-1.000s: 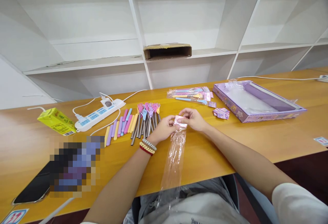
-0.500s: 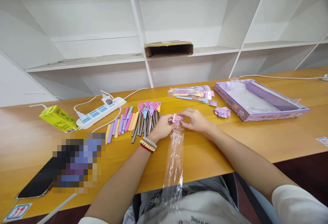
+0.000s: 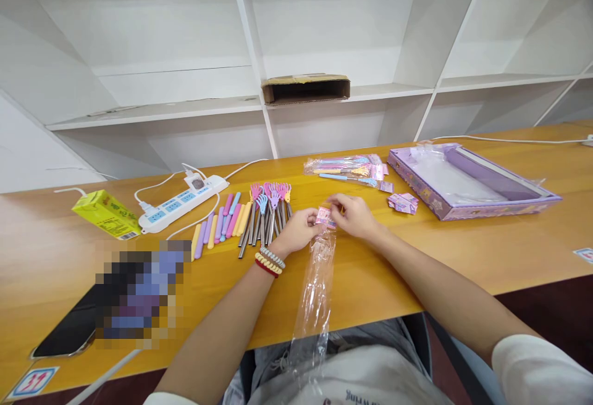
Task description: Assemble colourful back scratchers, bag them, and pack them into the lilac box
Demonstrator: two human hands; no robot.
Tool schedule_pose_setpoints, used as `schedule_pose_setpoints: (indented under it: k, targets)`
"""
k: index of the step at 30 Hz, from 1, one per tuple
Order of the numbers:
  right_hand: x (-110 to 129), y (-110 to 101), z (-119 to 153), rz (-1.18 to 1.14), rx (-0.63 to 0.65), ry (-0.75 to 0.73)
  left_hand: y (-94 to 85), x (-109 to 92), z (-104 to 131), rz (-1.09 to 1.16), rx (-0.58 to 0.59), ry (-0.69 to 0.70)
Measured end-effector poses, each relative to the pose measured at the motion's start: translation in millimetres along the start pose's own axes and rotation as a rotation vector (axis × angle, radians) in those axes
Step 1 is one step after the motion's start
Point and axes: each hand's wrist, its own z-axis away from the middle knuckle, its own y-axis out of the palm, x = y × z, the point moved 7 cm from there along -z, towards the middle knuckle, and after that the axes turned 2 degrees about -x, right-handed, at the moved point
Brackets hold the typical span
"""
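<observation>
A small pink printed card (image 3: 325, 217) is between my two hands over the table. My left hand (image 3: 299, 231) pinches its left side, together with the top of a long clear plastic bag (image 3: 315, 288) that hangs down over the table edge to my lap. At the card's right edge, the curled fingers of my right hand (image 3: 356, 216) close on it. Left of my hands lie several back scratcher heads (image 3: 274, 198) on metal rods, coloured pink, blue, purple and yellow. Several pastel handle tubes (image 3: 217, 226) lie in a row beside them.
Bagged back scratchers (image 3: 345, 167) lie beyond my hands, with a small pile of printed cards (image 3: 402, 202) to their right. A purple box (image 3: 445, 212) holds clear bags. On the left are a power strip (image 3: 183, 203), a yellow drink carton (image 3: 105, 213) and a phone (image 3: 69, 325).
The card has shifted slightly right and tilted, showing more of its printed face. My right fingers have moved to its right edge. The bag still hangs below.
</observation>
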Motion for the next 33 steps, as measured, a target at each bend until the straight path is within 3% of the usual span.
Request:
schedule_pose_setpoints:
  k: [3,5,12,19,26,30,33]
  targets:
    - [-14,3,1,-0.195,-0.033,0.154,-2.4,1,0,-0.036,-0.036,-0.021]
    - [-18,3,1,-0.280,-0.046,0.180,-3.9,2,0,-0.073,-0.057,-0.032]
    - [-1,-8,-1,-0.166,-0.043,-0.116,-7.6,-1,1,-0.180,-0.083,-0.005]
    - [-2,-9,-5,-0.141,0.060,-0.089,-8.7,-6,3,-0.244,-0.085,0.034]
    - [-3,0,-4,-0.306,0.192,-0.023,-9.5,-9,4,-0.348,-0.116,0.114]
    - [-20,1,-9,-0.525,0.111,0.169,-9.2,-12,5,-0.355,-0.122,0.127]
    - [-53,-20,-15,-0.656,-0.140,0.354,-14.9,-12,6,-0.405,-0.171,0.130]
